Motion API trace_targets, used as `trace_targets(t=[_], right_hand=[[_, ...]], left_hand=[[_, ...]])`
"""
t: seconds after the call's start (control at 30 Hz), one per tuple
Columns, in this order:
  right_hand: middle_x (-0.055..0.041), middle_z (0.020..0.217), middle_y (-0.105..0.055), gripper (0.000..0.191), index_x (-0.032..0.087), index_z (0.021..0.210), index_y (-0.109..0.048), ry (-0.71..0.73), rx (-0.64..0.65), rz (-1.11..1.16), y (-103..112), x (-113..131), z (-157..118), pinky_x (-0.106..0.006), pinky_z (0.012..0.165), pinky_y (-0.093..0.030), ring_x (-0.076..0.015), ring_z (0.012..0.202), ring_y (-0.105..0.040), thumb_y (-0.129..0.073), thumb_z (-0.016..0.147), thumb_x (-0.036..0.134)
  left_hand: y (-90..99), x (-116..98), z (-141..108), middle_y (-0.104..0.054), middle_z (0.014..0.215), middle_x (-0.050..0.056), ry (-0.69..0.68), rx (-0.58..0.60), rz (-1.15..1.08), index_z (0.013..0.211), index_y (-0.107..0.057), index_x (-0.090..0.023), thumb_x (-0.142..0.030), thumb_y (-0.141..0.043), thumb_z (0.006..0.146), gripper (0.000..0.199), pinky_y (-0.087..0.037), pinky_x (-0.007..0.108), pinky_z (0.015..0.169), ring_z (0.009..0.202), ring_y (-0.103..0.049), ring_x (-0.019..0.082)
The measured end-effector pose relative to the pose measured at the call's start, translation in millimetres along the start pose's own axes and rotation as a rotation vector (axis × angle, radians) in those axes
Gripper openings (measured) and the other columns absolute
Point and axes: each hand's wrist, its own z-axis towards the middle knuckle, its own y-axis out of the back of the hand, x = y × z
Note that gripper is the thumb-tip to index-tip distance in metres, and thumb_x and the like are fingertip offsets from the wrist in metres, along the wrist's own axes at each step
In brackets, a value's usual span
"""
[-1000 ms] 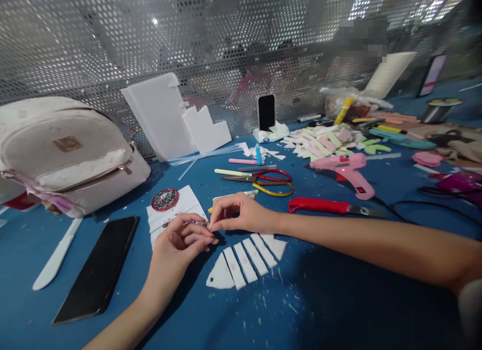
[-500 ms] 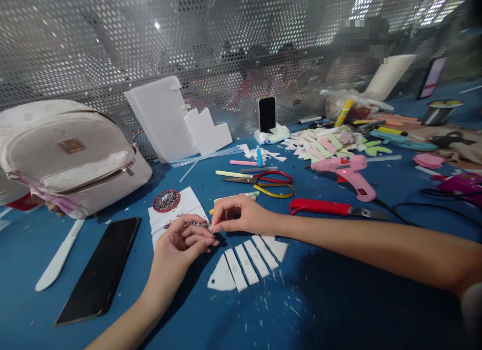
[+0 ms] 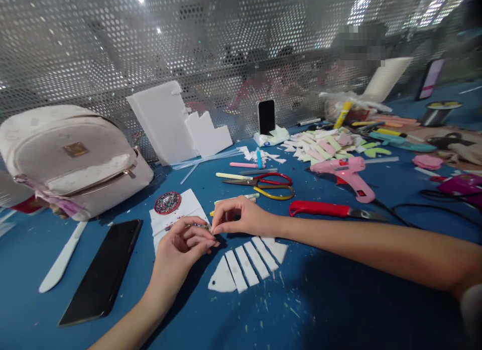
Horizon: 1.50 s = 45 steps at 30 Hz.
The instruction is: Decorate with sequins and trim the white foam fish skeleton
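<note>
My left hand [image 3: 184,244] is curled, fingertips drawn together, over the edge of a white folded paper [image 3: 192,202]. My right hand [image 3: 235,217] pinches with thumb and forefinger right beside the left fingertips. Whatever lies between the fingers of either hand is too small to make out. On the paper rests a round red-rimmed dish [image 3: 167,203] of dark glittery bits. Just below my hands, white pieces form a fish shape, with a pointed head [image 3: 223,277] bearing a dark eye hole, several separate strips [image 3: 246,264] and a tail piece [image 3: 276,248].
Scissors [image 3: 263,182], a red-handled knife [image 3: 320,208] and a pink glue gun [image 3: 348,174] lie beyond and right of my hands. A black phone [image 3: 101,272], a white knife [image 3: 64,259] and a backpack [image 3: 75,164] are left. Foam boards [image 3: 161,124] stand behind.
The camera view has shifted slightly, so the backpack and boards appear a little lower. Both hands keep nearly the same pose, fingertips together.
</note>
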Motion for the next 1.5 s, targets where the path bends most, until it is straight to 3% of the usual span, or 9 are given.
trace_targets(t=[0.33, 1.03, 1.5], right_hand=[[0.0004, 0.080, -0.065, 0.014, 0.015, 0.084, -0.073, 0.033, -0.003, 0.010, 0.5, -3.6, 0.5, -0.020, 0.062, -0.043, -0.0078, 0.067, -0.055, -0.078, 0.081, 0.028], [-0.0001, 0.079, -0.064, 0.009, 0.015, 0.083, -0.076, 0.088, -0.006, 0.008, 0.8, -2.5, 1.4, -0.022, 0.062, -0.041, -0.0088, 0.070, -0.055, -0.079, 0.080, 0.023], [-0.0004, 0.078, -0.067, 0.016, 0.014, 0.084, -0.073, 0.019, -0.034, 0.000, 0.7, -0.9, -0.5, -0.021, 0.061, -0.043, -0.0084, 0.066, -0.055, -0.078, 0.081, 0.029]], left_hand=[[-15.2, -12.6, -7.0, -0.071, 0.072, 0.001, 0.016, -0.096, -0.023, 0.101, -0.056, -0.017, -0.029, -0.085, 0.071, 0.043, -0.054, 0.020, 0.065, 0.069, -0.071, 0.015], [-14.6, -11.4, -5.4, -0.072, 0.073, 0.002, 0.019, -0.074, -0.023, 0.102, -0.056, -0.017, -0.026, -0.086, 0.068, 0.047, -0.056, 0.023, 0.068, 0.070, -0.071, 0.015], [-12.8, -10.2, -5.2, -0.072, 0.074, 0.003, 0.011, -0.064, -0.027, 0.103, -0.056, -0.016, -0.029, -0.084, 0.071, 0.044, -0.055, 0.022, 0.065, 0.071, -0.072, 0.016]])
